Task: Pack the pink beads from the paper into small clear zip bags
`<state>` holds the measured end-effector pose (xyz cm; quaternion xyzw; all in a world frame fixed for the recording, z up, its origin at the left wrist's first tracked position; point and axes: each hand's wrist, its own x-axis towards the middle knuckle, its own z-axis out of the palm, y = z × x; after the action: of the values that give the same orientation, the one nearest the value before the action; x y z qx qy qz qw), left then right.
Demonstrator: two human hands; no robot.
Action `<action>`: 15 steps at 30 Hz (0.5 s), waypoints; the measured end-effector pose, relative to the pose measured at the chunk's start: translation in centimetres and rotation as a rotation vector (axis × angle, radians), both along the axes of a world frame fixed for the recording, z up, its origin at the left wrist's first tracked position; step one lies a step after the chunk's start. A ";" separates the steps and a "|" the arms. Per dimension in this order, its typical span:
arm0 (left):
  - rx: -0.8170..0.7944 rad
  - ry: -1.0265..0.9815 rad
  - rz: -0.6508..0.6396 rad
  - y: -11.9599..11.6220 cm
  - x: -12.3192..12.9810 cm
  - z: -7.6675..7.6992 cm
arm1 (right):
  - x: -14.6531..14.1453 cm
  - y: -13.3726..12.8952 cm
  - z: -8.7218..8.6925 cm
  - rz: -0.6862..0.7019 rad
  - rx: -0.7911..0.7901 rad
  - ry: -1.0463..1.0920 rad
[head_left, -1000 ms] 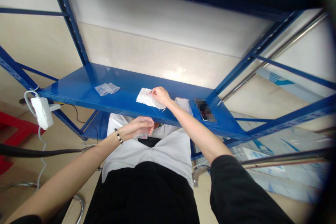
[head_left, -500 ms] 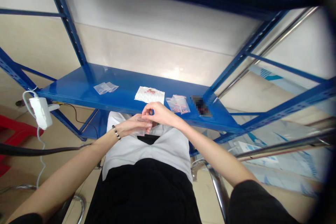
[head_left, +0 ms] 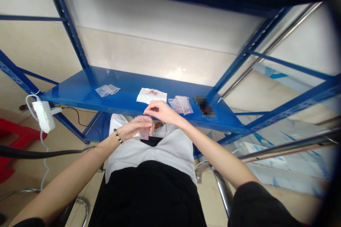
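Observation:
Below the shelf's front edge, my left hand (head_left: 137, 128) grips a small clear plastic bag (head_left: 144, 135) with a few pink bits low in it. Just above the bag, at the shelf's edge, my right hand (head_left: 160, 111) has thumb and forefinger pinched together; what is between them, if anything, is too small to see. Past my right hand lies a crumpled white sheet (head_left: 145, 96) with small pink and brownish pieces (head_left: 153, 93) on it. To its right are clear bags (head_left: 182, 104) holding small pink pieces.
Flat clear bags (head_left: 107, 90) lie on the left of the blue shelf (head_left: 125, 79). A pixelated dark object (head_left: 204, 106) sits near its right end. A white power strip (head_left: 43, 115) hangs at the left, beside something red (head_left: 18, 134). Blue uprights (head_left: 69, 32) flank the shelf.
My right hand has lifted slightly away from my left hand, and its fingers have straightened somewhat. More of the bag in my left hand shows.

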<state>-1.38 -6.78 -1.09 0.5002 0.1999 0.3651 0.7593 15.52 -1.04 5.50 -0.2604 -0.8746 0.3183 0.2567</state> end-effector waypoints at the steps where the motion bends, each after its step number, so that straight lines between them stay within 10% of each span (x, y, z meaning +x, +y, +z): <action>1: 0.002 -0.015 0.008 -0.1 0.0 0.1 | 0.2 0.4 -0.2 -0.028 -0.018 0.031; 8: -0.067 -0.098 0.051 1.0 0.3 0.4 | 1.7 3.9 -1.2 -0.113 -0.160 0.109; 15: -0.056 -0.115 0.057 0.3 0.7 0.1 | 2.2 2.0 -1.3 -0.035 -0.215 0.070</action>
<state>-0.66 -6.51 -1.01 0.4509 0.1805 0.4090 0.7725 17.75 0.98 4.16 -0.2907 -0.8213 0.4145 0.2631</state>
